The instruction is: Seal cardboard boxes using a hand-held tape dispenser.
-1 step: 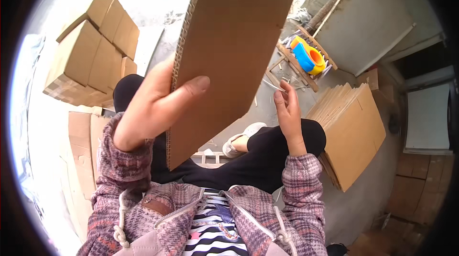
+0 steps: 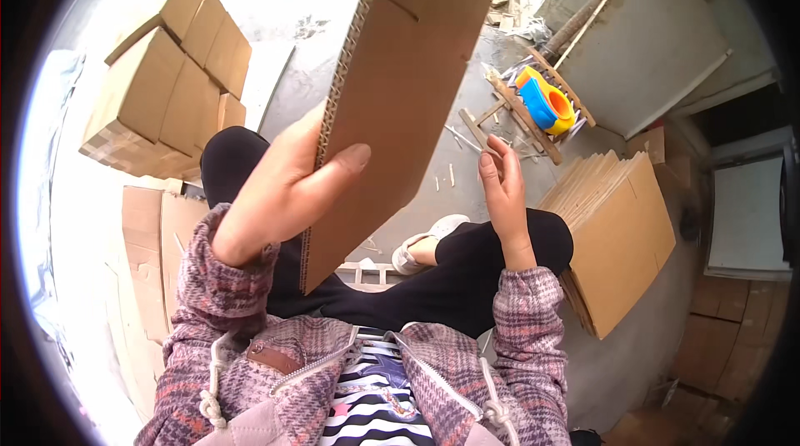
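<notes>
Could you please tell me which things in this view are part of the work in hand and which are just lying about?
In hand:
- flat cardboard sheet, gripped by the left hand
- right hand, open and empty beside the sheet

Lying about:
- stack of flat cardboard on the right
- folded boxes on the left
- blue and orange tape dispenser on a wooden frame

Concrete floor [image 2: 433,221], cardboard stacks [image 2: 621,238] (flat), wooden rack [image 2: 533,117]

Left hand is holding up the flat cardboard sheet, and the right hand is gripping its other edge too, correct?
Not quite. The left hand does hold up the flat cardboard sheet, but the right hand is not on it: in the head view it is raised beside the sheet, apart from its edge, holding nothing I can make out.
</notes>
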Demonstrator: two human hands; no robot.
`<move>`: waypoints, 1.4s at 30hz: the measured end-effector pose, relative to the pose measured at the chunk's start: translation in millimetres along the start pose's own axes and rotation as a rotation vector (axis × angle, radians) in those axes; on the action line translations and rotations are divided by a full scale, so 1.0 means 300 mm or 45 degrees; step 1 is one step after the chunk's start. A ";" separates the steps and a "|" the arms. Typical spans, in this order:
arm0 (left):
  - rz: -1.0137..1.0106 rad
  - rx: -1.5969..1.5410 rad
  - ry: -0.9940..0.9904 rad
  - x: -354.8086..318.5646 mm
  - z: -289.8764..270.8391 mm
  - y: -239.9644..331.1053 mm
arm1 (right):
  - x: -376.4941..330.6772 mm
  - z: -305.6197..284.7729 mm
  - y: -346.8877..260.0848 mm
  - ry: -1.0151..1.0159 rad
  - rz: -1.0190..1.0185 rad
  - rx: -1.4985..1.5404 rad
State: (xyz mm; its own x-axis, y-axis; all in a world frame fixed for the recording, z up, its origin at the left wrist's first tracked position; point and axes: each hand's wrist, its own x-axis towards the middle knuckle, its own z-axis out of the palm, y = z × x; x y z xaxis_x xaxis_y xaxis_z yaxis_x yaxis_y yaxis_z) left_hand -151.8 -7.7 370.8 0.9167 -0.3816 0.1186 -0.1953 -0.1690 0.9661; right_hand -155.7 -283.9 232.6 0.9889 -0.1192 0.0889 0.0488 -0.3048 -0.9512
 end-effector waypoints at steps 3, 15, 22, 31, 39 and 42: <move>0.022 0.584 0.089 -0.026 0.043 -0.289 | 0.084 0.086 0.007 -0.162 0.018 0.149; -0.517 0.631 -0.212 -0.028 0.208 -0.924 | 0.182 0.460 0.432 -0.468 0.536 -0.217; -0.777 0.072 -0.170 -0.031 0.160 -0.976 | 0.189 0.442 0.447 -0.530 0.574 -0.092; -0.496 0.892 -0.057 -0.073 0.159 -0.897 | 0.240 0.443 0.407 0.031 0.278 -0.319; -0.567 1.090 0.486 0.110 -0.081 -0.932 | 0.218 0.352 0.412 -0.099 0.170 -0.379; -0.573 1.066 0.653 0.209 -0.174 -0.985 | 0.160 0.331 0.392 -0.221 0.007 -0.555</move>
State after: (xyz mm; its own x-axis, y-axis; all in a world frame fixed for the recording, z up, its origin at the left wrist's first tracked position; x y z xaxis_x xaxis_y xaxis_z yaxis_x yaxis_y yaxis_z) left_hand -18.5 65.8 104.6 0.9626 0.2639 0.0619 0.1980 -0.8406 0.5042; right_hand -88.7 -231.6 95.7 0.9996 0.0264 -0.0013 0.0169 -0.6775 -0.7353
